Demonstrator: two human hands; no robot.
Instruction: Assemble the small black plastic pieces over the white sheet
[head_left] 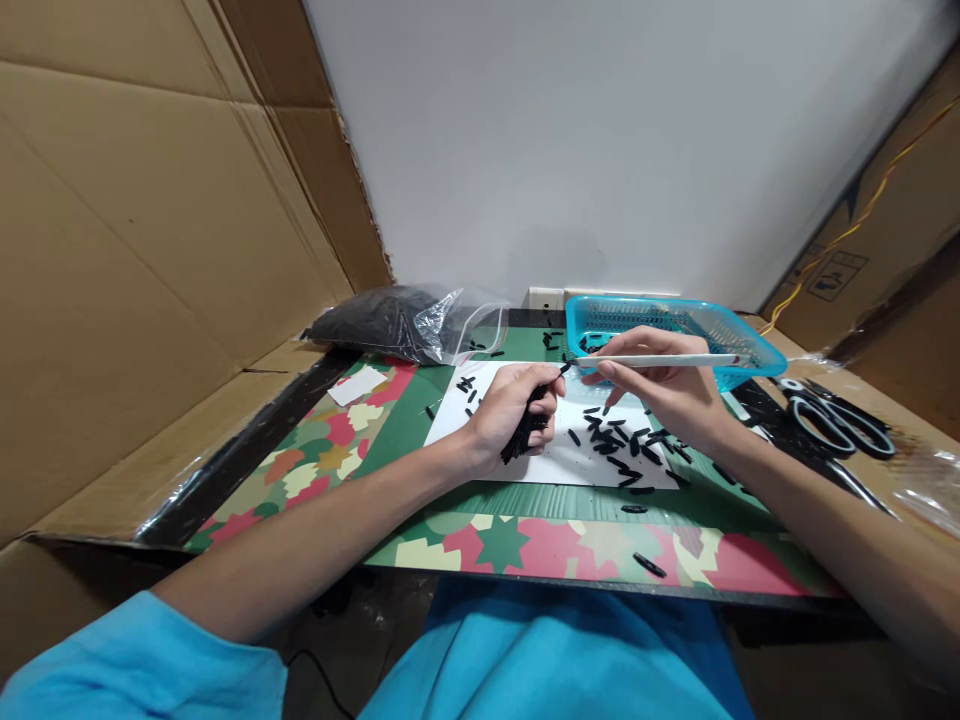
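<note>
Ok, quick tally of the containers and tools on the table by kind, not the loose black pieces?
Blue basket: 1
Clear plastic bag of black pieces: 1
Scissors: 1
White stick tool, in the right hand: 1
White sheet: 1
Bundle of black pieces, in the left hand: 1
Total: 6

A plain white wall (600, 150) is seen at the back. Big brown cardboard sheets (135, 220) are stood up on the left, and more cardboard (885, 250) is seen on the right. A small white socket (545, 298) is set low on the wall. The table (517, 545) is covered with a mat of green, red and cream shapes. Soft, even light is spread over everything.
</note>
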